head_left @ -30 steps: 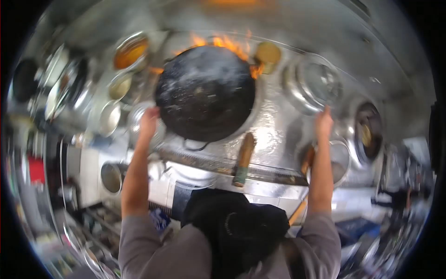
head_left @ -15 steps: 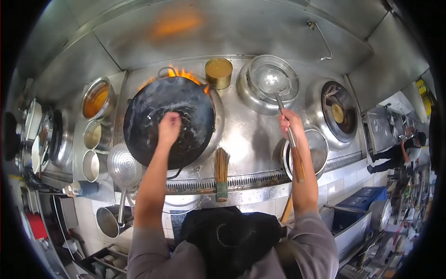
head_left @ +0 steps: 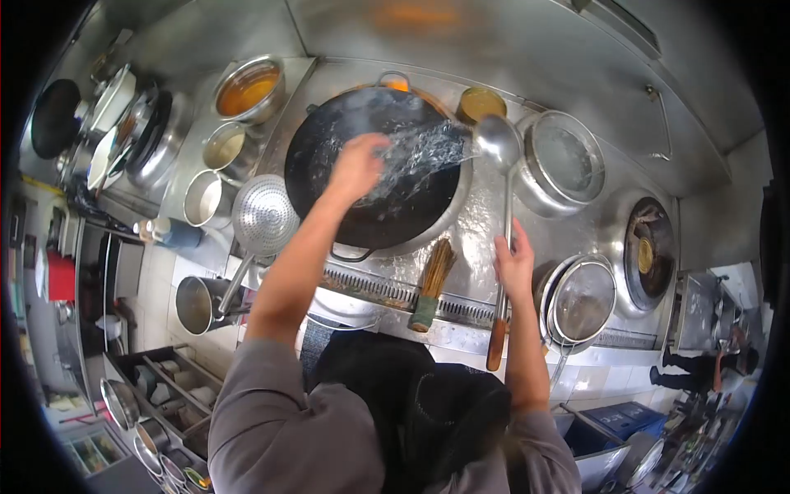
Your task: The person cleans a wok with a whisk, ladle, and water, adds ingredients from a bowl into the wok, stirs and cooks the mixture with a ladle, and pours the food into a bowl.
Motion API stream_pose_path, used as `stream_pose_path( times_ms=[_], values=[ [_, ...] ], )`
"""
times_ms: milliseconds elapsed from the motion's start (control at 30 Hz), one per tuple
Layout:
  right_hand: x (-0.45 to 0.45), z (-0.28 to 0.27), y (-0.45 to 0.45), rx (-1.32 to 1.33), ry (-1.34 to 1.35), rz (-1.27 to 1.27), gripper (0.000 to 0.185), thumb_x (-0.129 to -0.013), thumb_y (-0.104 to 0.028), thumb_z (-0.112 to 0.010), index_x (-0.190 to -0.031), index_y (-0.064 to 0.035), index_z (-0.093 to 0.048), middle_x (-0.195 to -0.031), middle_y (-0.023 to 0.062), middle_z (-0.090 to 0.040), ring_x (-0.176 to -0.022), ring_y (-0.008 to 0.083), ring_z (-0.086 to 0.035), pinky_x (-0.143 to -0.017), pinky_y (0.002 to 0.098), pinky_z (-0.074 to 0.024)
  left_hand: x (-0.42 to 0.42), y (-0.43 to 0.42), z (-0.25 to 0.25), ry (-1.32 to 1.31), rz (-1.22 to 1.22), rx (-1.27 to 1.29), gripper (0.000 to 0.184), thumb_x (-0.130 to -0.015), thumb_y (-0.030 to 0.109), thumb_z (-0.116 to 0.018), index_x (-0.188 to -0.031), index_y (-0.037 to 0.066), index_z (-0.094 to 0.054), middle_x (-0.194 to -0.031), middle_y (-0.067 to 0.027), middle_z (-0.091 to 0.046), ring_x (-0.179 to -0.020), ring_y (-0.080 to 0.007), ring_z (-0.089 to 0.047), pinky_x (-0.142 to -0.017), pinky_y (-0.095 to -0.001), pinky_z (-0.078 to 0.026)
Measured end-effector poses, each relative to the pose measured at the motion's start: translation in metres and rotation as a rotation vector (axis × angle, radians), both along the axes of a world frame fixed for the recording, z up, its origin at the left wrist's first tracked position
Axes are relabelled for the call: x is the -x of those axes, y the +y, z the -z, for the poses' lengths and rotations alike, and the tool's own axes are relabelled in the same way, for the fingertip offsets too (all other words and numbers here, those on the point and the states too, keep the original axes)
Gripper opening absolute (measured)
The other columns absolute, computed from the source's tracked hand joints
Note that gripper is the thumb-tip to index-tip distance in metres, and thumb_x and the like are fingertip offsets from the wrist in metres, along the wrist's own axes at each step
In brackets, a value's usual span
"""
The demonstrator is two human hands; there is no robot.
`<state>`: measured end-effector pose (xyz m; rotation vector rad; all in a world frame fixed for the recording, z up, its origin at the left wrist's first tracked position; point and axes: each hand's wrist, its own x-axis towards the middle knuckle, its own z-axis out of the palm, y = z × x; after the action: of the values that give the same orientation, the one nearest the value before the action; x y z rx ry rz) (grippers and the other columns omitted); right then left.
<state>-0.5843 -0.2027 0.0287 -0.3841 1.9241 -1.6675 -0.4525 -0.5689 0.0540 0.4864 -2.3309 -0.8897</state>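
Observation:
My right hand [head_left: 515,262] grips the long handle of a metal ladle [head_left: 499,142]. The ladle's bowl is beside the right rim of a large black wok [head_left: 403,218], and a sheet of water [head_left: 424,152] splashes from it across the wok. Over the wok is my left hand [head_left: 360,167], its fingers curled together; what they hold, if anything, is hidden. Flames [head_left: 397,84] show behind the wok's far rim. A pot of water [head_left: 564,156] stands to the right of the ladle.
A bamboo brush [head_left: 433,284] lies at the stove's front edge. Left of the wok are a perforated skimmer [head_left: 265,216] and a bowl of orange liquid [head_left: 249,90]. A tin [head_left: 481,105] stands behind the ladle, a strainer [head_left: 584,300] at front right. Another person [head_left: 712,370] is far right.
The ladle has come out of the water pot and swung left to the wok, spilling water into it. My left hand stays above the wok. The whole view has turned.

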Motion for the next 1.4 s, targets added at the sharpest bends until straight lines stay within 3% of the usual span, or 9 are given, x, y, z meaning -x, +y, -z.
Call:
stream_pose_path(
  times_ms=[67, 333, 533, 633, 733, 933, 1000, 1100, 1400],
  values=[
    [-0.011, 0.052, 0.027, -0.275, 0.817, 0.062, 0.062, -0.099, -0.013, -0.065, -0.156, -0.0034, -0.044, -0.077, 0.0165, -0.068, -0.054, 0.0239, -0.061, -0.051, 0.0375, -0.0506, -0.097, -0.024, 0.013, 0.030, -0.177, 0.112, 0.039, -0.082, -0.006, -0.060, -0.118, 0.004, -0.070, -0.121, -0.0213, -0.070, -0.118, -0.0405, -0.064, -0.105, -0.0463, -0.049],
    [-0.066, 0.156, 0.071, -0.972, 0.827, 0.061, 0.058, -0.097, -0.019, -0.069, -0.151, -0.0082, -0.053, -0.113, 0.0279, -0.065, -0.101, 0.0448, -0.067, -0.084, 0.0543, -0.0541, -0.411, 0.002, 0.175, -0.458, -0.594, -0.276, 0.071, -0.083, 0.019, -0.082, -0.142, -0.009, -0.054, -0.131, -0.0287, -0.065, -0.122, -0.0428, -0.063, -0.105, -0.0511, -0.049],
    [-0.186, 0.148, -0.031, -1.149, 0.470, -0.136, 0.095, -0.085, -0.054, -0.076, -0.160, -0.0078, -0.039, -0.125, 0.0351, -0.063, -0.120, 0.0511, -0.062, -0.099, 0.0562, -0.0511, -0.388, -0.006, 0.188, -0.535, -0.392, -0.427, 0.076, -0.078, 0.032, -0.090, -0.135, -0.005, -0.056, -0.129, -0.0308, -0.064, -0.119, -0.0433, -0.063, -0.103, -0.0473, -0.050],
    [-0.176, 0.160, -0.022, -0.912, 0.212, -0.110, 0.099, -0.085, -0.050, -0.078, -0.163, -0.0082, -0.034, -0.120, 0.0334, -0.067, -0.116, 0.0485, -0.067, -0.099, 0.0567, -0.0515, -0.385, -0.019, 0.177, -0.547, -0.325, -0.462, 0.071, -0.080, 0.031, -0.090, -0.133, -0.003, -0.057, -0.127, -0.0282, -0.066, -0.117, -0.0404, -0.066, -0.101, -0.0464, -0.052],
    [-0.167, 0.091, -0.007, -0.338, -0.343, 0.145, 0.086, -0.093, -0.026, -0.074, -0.164, -0.0066, -0.029, -0.093, 0.0128, -0.068, -0.080, 0.0230, -0.070, -0.070, 0.0379, -0.0578, -0.380, -0.026, 0.145, -0.348, -0.234, -0.845, 0.065, -0.088, 0.027, -0.084, -0.138, -0.003, -0.055, -0.128, -0.0203, -0.068, -0.116, -0.0330, -0.068, -0.100, -0.0425, -0.053],
    [-0.257, 0.073, 0.021, -0.604, 0.242, 0.223, 0.081, -0.095, -0.022, -0.073, -0.163, -0.0059, -0.032, -0.085, 0.0098, -0.066, -0.061, 0.0153, -0.064, -0.053, 0.0318, -0.0521, -0.342, -0.042, 0.130, 0.287, -0.049, -1.643, 0.040, -0.109, 0.023, -0.058, -0.141, 0.000, -0.054, -0.133, -0.0147, -0.066, -0.114, -0.0304, -0.070, -0.100, -0.0450, -0.057],
    [-0.260, 0.076, 0.033, -0.695, -0.168, 0.143, 0.076, -0.096, -0.023, -0.072, -0.161, -0.0059, -0.036, -0.084, 0.0104, -0.067, -0.056, 0.0144, -0.062, -0.048, 0.0322, -0.0503, -0.324, -0.045, 0.104, 0.310, 0.124, -1.860, 0.044, -0.109, 0.026, -0.059, -0.143, -0.001, -0.051, -0.134, -0.0175, -0.065, -0.116, -0.0359, -0.069, -0.095, -0.0511, -0.060],
    [-0.265, 0.069, 0.025, -0.838, 0.386, 0.247, 0.080, -0.092, -0.037, -0.075, -0.158, -0.0068, -0.041, -0.080, 0.0168, -0.070, -0.076, 0.0404, -0.070, -0.076, 0.0497, -0.0569, -0.306, -0.040, 0.106, 0.258, 0.161, -1.835, 0.047, -0.107, 0.026, -0.062, -0.145, 0.003, -0.047, -0.134, -0.0192, -0.063, -0.115, -0.0398, -0.068, -0.089, -0.0535, -0.063],
    [-0.287, 0.054, 0.005, -1.137, 0.558, 0.215, 0.083, -0.096, -0.040, -0.070, -0.164, -0.0159, -0.031, -0.112, 0.0321, -0.069, -0.105, 0.0514, -0.067, -0.089, 0.0579, -0.0526, -0.270, -0.019, 0.117, 0.154, 0.155, -2.121, 0.052, -0.112, 0.046, -0.046, -0.147, 0.008, -0.046, -0.142, -0.0175, -0.059, -0.130, -0.0374, -0.060, -0.103, -0.0626, -0.053]
  ],
)
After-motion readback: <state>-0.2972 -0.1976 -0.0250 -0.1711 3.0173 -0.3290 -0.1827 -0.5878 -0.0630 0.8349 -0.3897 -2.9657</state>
